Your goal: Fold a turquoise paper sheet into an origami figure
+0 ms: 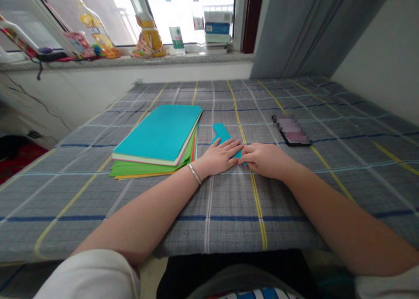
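While the left hand (224, 156) lay flat and unclenched across the folded blue paper (222, 131), presumably to steady it, the right hand (264, 159) was bunched at the paper's near right end, its grip too hidden to tell pinching from pressing. A coloured paper stack (160, 133) lay left, a phone (293, 131) far right on the checked cloth (288, 222), neither blocking the hands

one head-worn camera faces forward and down over the nearby hands (224, 156) (264, 160).

White sleeves (94, 275), a slim silver bangle (194, 173) around the left wrist (204, 167), black clothing (186, 270) below.
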